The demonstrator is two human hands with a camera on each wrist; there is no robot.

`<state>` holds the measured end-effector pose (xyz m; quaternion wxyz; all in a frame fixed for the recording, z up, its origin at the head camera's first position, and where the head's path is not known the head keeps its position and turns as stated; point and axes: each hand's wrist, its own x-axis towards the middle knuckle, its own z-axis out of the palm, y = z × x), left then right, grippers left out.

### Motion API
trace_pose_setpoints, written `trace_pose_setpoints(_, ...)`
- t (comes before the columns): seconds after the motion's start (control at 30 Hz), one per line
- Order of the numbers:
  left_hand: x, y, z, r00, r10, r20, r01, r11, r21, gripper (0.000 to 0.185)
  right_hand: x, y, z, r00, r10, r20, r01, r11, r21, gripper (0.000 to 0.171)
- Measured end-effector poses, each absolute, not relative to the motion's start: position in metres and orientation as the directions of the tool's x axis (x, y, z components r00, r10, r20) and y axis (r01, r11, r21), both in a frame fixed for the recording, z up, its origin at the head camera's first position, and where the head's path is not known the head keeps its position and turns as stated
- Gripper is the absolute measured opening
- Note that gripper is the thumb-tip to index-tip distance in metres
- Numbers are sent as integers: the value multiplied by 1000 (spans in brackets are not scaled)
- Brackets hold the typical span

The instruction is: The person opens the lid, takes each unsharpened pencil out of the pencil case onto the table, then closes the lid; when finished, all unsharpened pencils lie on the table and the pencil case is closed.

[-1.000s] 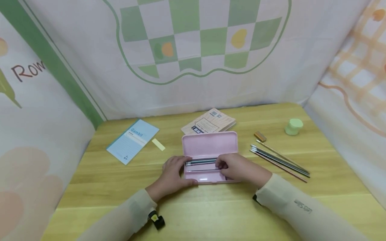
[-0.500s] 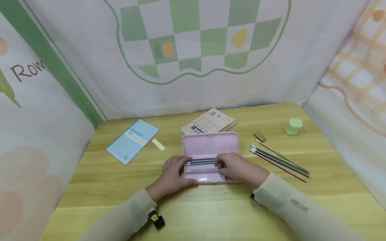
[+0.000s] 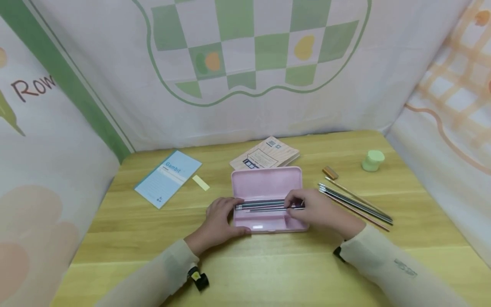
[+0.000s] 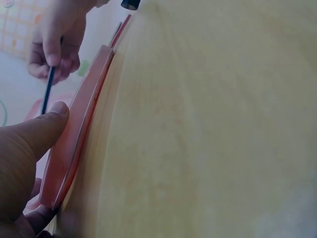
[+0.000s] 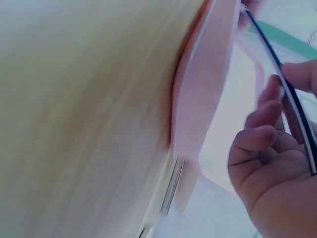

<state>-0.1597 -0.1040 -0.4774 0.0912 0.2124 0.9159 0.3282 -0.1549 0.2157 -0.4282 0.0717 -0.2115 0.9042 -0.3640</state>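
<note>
Left hand [image 3: 222, 218]: fingers and thumb curled round the left end of the pink pencil case [image 3: 258, 224], thumb at the front edge. Right hand [image 3: 315, 211]: thumb and fingers closed in a pinch on one dark pencil [image 5: 292, 94], near its right end.

Position of the held pencil: over the case tray, on the near side of the stored pencils [image 3: 264, 203] in the rear compartment. Its long axis runs left to right — nearly parallel to those pencils and to the long side of the case. The free end points toward the left hand and stops short of it in the head view. The right hand is the nearer one. Contact between pencil and tray cannot be confirmed.

Case lid [image 3: 267, 182]: raised, along the far side. A tan booklet [image 3: 268, 154] lies partly behind it.

Right of the case, on the worktop [image 3: 245, 264]: loose pencils [image 3: 356, 204], slanted; a small brown block [image 3: 330, 172]; a green container [image 3: 373, 160]. Left: a blue notebook [image 3: 168, 179] and a yellow strip [image 3: 201, 182].
</note>
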Motion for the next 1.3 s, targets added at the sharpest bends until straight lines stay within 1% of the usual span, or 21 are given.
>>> trace_pose_setpoints(0.1,-161,-104,-475,-894,448,-21,334,695,637,92,-150,231,-422,-926,-370,72,-309,637,-706,11)
trace_pose_setpoints(0.3,-161,-105,-480,-893,449,-39,325,701,635,93,-135,268,-410,-971,-220,95,-221,670,-708,7)
trace_pose_setpoints(0.5,-157,-104,-482,-893,448,-41,319,697,643,92,-117,314,-417,-980,-108,169,-196,683,-704,7)
trace_pose_setpoints(0.6,-158,-104,-480,-894,447,-39,320,696,643,92,-110,333,-421,-985,-59,165,-158,703,-693,7)
trace_pose_setpoints(0.67,-159,-104,-479,-893,449,-30,326,692,645,92,-107,341,-421,-990,-34,136,-118,729,-674,9)
trace_pose_setpoints(0.8,-158,-104,-480,-894,449,-16,335,689,643,92,-106,350,-424,-999,-27,46,-50,787,-615,16)
trace_pose_setpoints(0.97,-156,-105,-483,-892,451,-16,336,688,643,90,-108,352,-429,-997,-58,-50,-18,812,-584,20)
trace_pose_setpoints(1.3,-158,-105,-482,-895,444,-32,324,699,637,94,-111,356,-433,-994,-62,-88,0,819,-573,20)
